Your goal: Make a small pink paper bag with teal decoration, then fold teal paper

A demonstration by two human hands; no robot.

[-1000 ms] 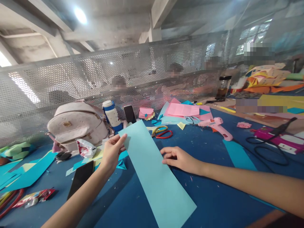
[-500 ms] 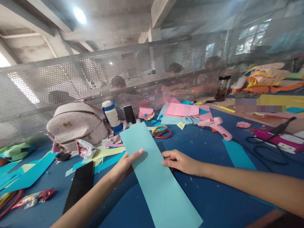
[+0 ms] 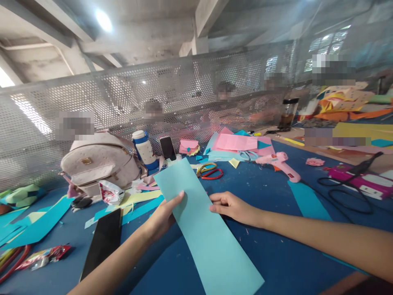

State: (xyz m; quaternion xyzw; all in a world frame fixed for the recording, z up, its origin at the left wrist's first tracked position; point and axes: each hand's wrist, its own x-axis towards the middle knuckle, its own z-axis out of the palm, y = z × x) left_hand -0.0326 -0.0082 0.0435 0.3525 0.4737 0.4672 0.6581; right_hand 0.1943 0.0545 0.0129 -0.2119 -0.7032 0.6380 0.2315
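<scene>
A long light blue paper strip (image 3: 202, 229) is held above the blue table, slanting from upper left to lower right. On its left side my left hand (image 3: 167, 211) grips it, thumb flat on top and the other fingers hidden underneath. At the opposite long edge, my right hand (image 3: 233, 209) has its fingers curled, with thumb and fingertips closed on the paper's border. Scissors with red and yellow handles (image 3: 211, 171) lie just beyond the strip. A black phone-like slab (image 3: 102, 241) rests left of it, partly behind my left forearm.
A pink glue gun (image 3: 281, 164) with a black cable lies to the right, near a magenta power strip (image 3: 362, 180). Behind stand a pale backpack (image 3: 98, 164), a white bottle (image 3: 143, 149) and a propped phone (image 3: 167, 148). Pink paper sheets (image 3: 235, 142) lie farther back. People sit beyond a perforated screen.
The strip's near end has shifted slightly to the right and up. My left hand has moved very slightly with it; both hands keep their hold.
</scene>
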